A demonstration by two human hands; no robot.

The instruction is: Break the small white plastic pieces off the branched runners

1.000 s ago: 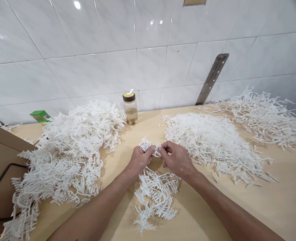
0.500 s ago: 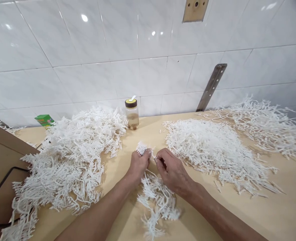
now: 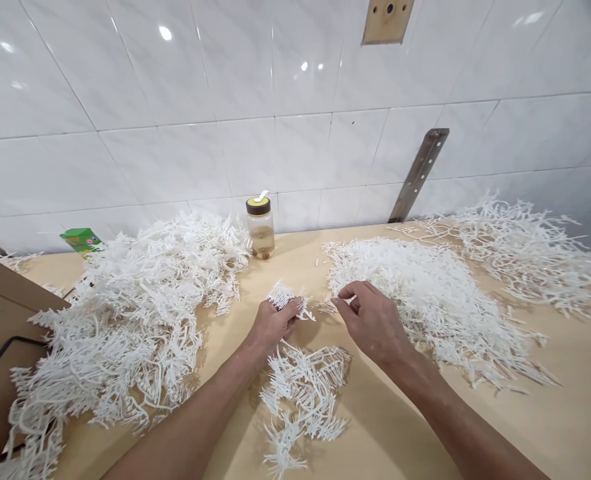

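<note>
My left hand (image 3: 271,321) is closed around a bunch of white branching plastic strands (image 3: 281,293), whose thin tips stick out past the thumb and forefinger. Below it, a loose tangle of the same strands (image 3: 309,387) lies on the table, its upper end reaching up to that hand. My right hand (image 3: 370,319) is over the near-left edge of a pile of short white plastic pieces (image 3: 400,273). Its thumb and forefinger are drawn together beside a few small pieces (image 3: 326,305); whatever is between the fingertips is too small to make out.
A large heap of white strands (image 3: 145,313) spreads over the left side, beside a brown carton (image 3: 5,333) and a green box (image 3: 81,240). A lidded bottle (image 3: 262,230) stands near the tiled wall. Thinner bare strands (image 3: 530,247) lie at the far right, near a metal bracket (image 3: 419,175).
My right hand has moved right, away from the left hand, to the edge of the right pile. My left hand still grips its bunch. The loose tangle below lies more spread out.
</note>
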